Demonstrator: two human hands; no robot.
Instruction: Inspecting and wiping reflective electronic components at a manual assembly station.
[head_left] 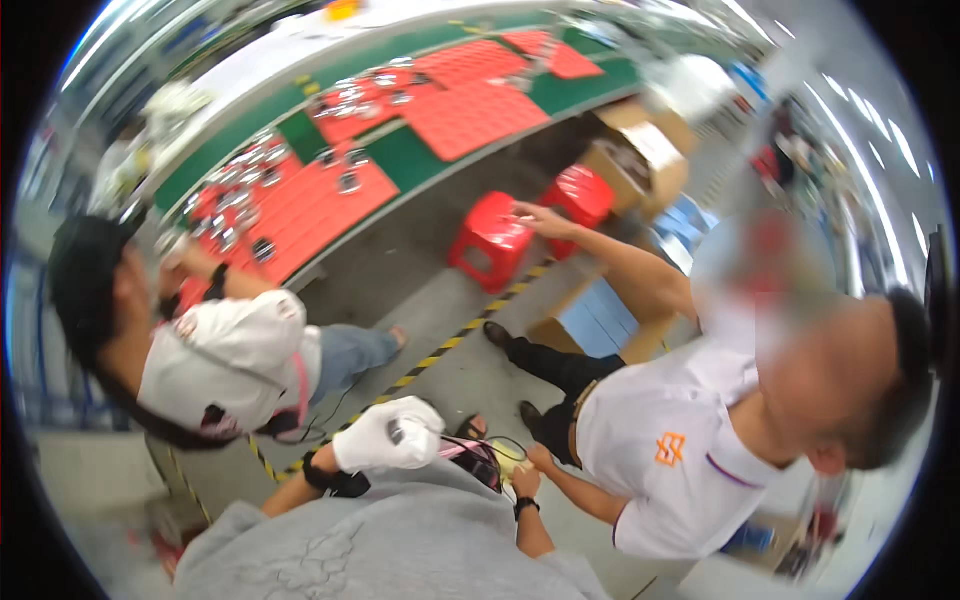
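Everything here is placed against the long green worktop [400, 150] that curves across the top of the view, covered with red mats and rows of small round metal parts.

Farthest left, below the worktop's near edge, a seated person in a white shirt [235, 355] leans toward it with a hand raised to the mats, close enough to reach the parts.

Further from the worktop, at the bottom centre, the wearer's left hand [385, 437] sits in a white fabric glove, closed around a small dark object [397, 431], presumably held near the chest so it can be worked on with the thin dark cables [490, 447] trailing from it. Its grip is narrow, wrapped on that object.

Just right of it, the right hand [525, 482], bare with a black wristband, rests by the cables; whether its grip holds anything I cannot tell.

Right again, a standing person in a white polo shirt [670, 450] reaches a hand toward those cables, the other arm stretched back over two red plastic stools [495, 238] beneath the worktop's edge.
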